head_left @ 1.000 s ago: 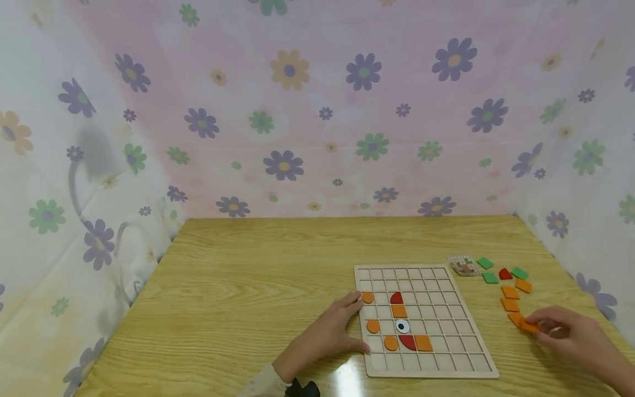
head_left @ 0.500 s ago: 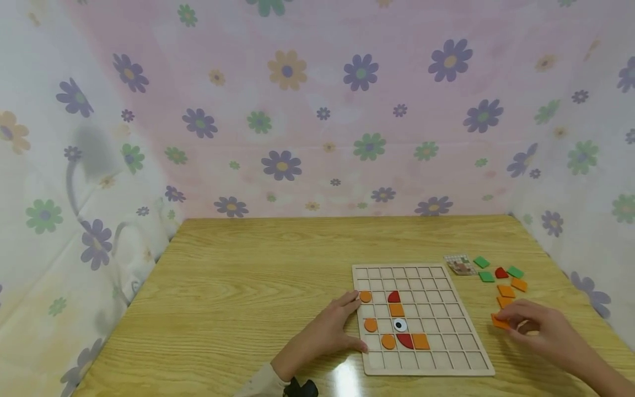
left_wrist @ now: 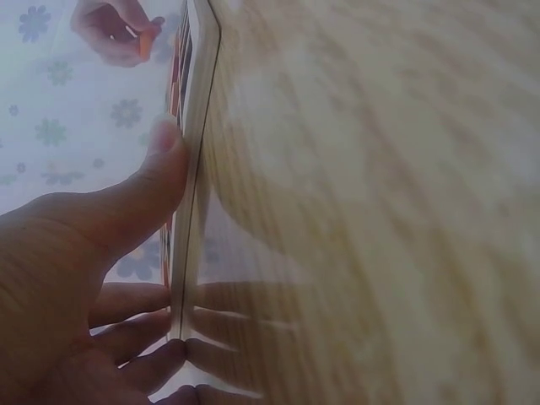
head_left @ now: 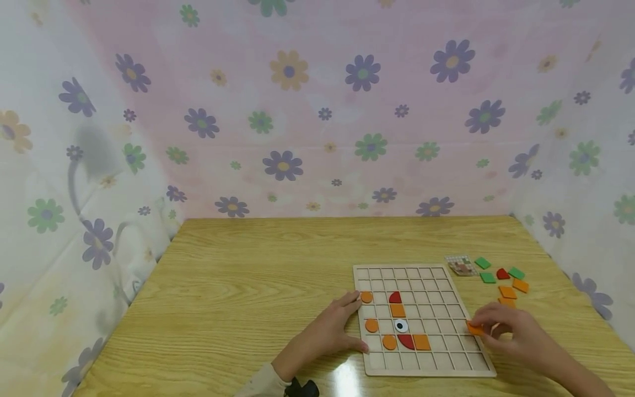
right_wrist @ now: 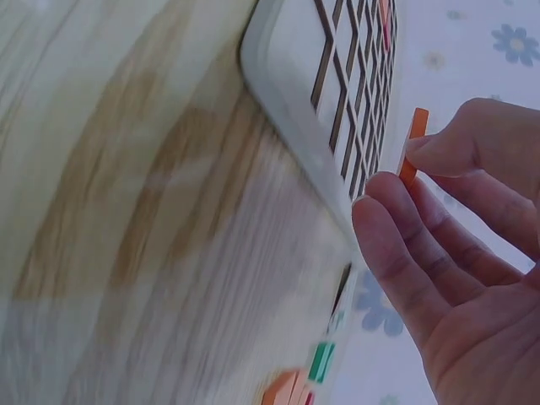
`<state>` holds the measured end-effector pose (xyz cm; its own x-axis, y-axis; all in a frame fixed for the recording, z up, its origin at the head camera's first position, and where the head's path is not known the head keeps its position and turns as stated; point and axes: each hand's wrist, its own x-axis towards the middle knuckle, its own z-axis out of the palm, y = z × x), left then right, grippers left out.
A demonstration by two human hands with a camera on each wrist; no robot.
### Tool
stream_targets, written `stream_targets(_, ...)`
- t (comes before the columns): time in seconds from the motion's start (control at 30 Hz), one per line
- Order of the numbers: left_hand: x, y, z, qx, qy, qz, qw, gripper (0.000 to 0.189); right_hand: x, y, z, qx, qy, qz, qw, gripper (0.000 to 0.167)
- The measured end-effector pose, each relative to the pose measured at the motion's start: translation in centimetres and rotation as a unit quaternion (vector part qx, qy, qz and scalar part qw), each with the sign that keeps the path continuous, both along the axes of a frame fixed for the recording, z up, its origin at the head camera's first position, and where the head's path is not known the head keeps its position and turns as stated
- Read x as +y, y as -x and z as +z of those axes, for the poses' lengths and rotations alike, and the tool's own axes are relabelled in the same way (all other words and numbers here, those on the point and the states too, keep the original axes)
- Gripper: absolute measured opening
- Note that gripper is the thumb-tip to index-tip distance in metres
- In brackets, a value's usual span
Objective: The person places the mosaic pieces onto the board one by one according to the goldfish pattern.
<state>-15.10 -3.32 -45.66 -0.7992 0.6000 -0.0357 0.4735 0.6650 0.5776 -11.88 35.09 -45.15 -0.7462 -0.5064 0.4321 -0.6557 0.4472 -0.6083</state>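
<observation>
My right hand point(head_left: 516, 333) pinches an orange square tile point(head_left: 474, 328) between thumb and fingers, over the right edge of the wooden grid board point(head_left: 436, 364). In the right wrist view this tile point(right_wrist: 413, 145) stands on edge between the fingertips, above the grid. My left hand point(head_left: 331, 326) rests against the board's left edge, thumb and fingers spread apart. The left wrist view has the thumb point(left_wrist: 166, 139) right at the board's rim. On the grid lie orange circles point(head_left: 371, 325), red quarter-round tiles point(head_left: 405, 342), orange squares point(head_left: 422, 342) and a white eye tile point(head_left: 401, 326).
Right of the board, loose orange squares point(head_left: 507, 292), green tiles point(head_left: 488, 278) and a red quarter-round tile point(head_left: 502, 273) lie on the table point(head_left: 238, 286). A small pattern card point(head_left: 461, 266) lies by the board's far right corner. Flowered cloth point(head_left: 307, 110) surrounds the table.
My right hand has carried the orange square tile leftward from the loose pieces to the board's right edge. My left hand has stayed at the board's left edge.
</observation>
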Motion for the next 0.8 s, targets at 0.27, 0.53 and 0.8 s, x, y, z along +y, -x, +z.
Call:
stream_targets(0.27,0.0,-0.1,0.0,-0.001,0.000,-0.001,1.0000,0.094,-2.1,0.1,-0.2,0.008,0.002,0.027,0.9996,0.046)
stream_targets(0.53,0.0,-0.1,0.0,0.006,0.003,-0.003,1.0000,0.094,-3.6,0.1,-0.3,-0.006,-0.001,0.045,0.9990,0.042)
stream_targets(0.8,0.1,-0.2,0.2,0.006,0.005,0.000,1.0000,0.093,-4.6,0.3,-0.7,-0.019,-0.011,0.055,0.9982,0.036)
